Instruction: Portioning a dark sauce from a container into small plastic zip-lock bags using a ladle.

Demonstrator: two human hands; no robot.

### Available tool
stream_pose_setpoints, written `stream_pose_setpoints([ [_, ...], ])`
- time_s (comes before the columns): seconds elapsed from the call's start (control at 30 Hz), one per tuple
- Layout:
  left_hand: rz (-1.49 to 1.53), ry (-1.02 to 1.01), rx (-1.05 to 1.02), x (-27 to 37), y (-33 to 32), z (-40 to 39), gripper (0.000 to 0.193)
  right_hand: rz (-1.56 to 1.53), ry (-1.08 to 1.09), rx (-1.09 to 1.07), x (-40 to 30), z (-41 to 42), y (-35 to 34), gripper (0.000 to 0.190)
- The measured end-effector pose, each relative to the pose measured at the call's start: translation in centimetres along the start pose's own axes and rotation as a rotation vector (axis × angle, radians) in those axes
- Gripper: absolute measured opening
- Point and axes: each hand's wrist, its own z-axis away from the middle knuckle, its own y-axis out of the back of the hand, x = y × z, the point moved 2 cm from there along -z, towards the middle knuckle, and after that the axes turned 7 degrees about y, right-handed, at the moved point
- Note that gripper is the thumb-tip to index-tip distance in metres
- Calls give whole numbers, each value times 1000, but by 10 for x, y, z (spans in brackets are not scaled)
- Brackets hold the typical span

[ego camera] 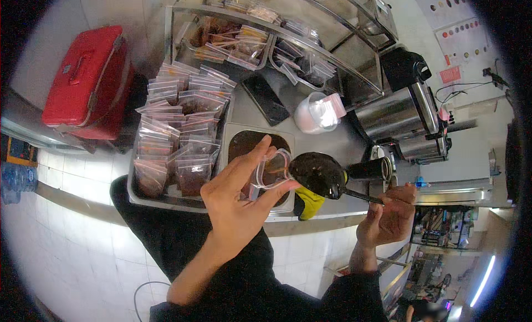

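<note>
My left hand grips a clear plastic zip bag, its mouth spread apart between thumb and fingers. In my right hand is the thin handle of a black ladle. The ladle's bowl, wet and dark inside, is tilted beside the mouth of the bag. Behind my left hand sits a metal pan with dark contents, partly covered by the hand. To its left, a metal tray holds rows of filled zip bags standing upright.
A black phone and a translucent tub with small bags lie behind the pan. Further back are containers of more bags under a metal rack. Steel dispensers stand right, a yellow-black cloth at the edge, a red cooler box left.
</note>
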Motion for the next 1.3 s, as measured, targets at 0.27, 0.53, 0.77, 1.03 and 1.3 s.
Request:
stream_pose_setpoints([
  [0.27,43,-41,16,-2,-1,0,69,-14,-17,-17,2,2,-4,30],
  [0.53,-44,-7,-8,-3,1,1,70,-152,-209,-7,4,8,-17,24],
  [0.77,16,-13,11,-8,3,4,70,-296,-460,-27,3,12,-23,23],
  [1.03,13,49,3,-13,16,16,69,-525,-796,-108,19,14,-26,16],
  [1.3,-82,204,155,-5,77,51,75,90,-181,-542,15,26,-82,13],
])
